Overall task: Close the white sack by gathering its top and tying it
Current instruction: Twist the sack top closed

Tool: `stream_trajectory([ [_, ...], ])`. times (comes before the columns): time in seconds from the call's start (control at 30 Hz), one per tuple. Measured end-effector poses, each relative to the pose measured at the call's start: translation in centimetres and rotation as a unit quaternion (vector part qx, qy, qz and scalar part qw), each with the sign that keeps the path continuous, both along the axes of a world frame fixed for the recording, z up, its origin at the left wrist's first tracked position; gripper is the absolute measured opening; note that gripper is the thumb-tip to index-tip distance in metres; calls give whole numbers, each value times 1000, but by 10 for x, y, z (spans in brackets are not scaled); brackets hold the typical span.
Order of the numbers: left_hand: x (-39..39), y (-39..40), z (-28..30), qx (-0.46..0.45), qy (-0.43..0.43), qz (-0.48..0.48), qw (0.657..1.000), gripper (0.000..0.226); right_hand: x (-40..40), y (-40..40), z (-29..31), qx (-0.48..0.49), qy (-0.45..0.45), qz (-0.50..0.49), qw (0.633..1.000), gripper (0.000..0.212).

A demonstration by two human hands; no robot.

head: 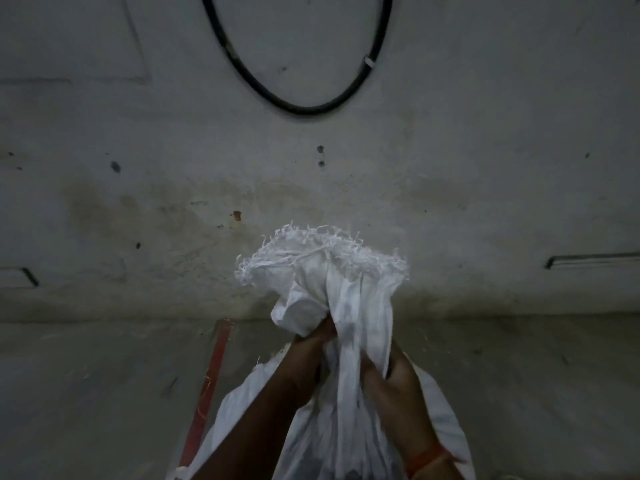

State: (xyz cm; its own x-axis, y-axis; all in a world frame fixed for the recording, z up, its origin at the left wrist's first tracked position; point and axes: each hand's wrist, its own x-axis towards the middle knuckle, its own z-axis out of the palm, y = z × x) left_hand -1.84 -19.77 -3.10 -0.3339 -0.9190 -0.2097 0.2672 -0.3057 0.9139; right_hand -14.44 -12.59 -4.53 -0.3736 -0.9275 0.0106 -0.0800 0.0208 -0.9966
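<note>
The white sack (349, 403) stands in front of me at the bottom centre, its woven top bunched together. The frayed rim (318, 258) sticks up above my hands like a tuft. My left hand (304, 362) grips the gathered neck from the left. My right hand (391, 386) clutches the same neck from the right, a fold of cloth draped over its fingers. Both hands press against the bunched fabric and touch each other's side of it. The lower body of the sack bulges out beneath my forearms.
A stained grey wall (173, 168) rises close behind the sack. A black cable loop (304, 107) hangs on it above. A red strip (211, 386) runs along the concrete floor to the left of the sack.
</note>
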Motion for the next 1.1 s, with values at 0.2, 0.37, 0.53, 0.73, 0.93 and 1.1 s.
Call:
stream_trajectory([
  [0.2, -5, 8, 16, -74, -68, -145, 984, 60, 1, -26, 10, -172, -15, -72, 982, 14],
  [0.37, -30, 5, 28, -120, -57, -150, 980, 52, -16, -44, 34, -153, 109, 17, 982, 19],
  [0.53, -40, -6, 32, 36, 26, -56, 997, 44, -22, -19, 26, -127, 164, 133, 969, 56],
  [0.73, -34, -12, 64, -88, -69, -2, 994, 36, -17, -3, -23, -13, 135, 75, 988, 141],
  [0.93, -50, -9, 58, 15, -51, -25, 998, 25, -7, -23, -38, -32, 46, 107, 993, 89],
  [1.1, -46, -11, 35, -29, -66, -47, 996, 32, -9, -43, -57, -67, -63, 8, 996, 31],
])
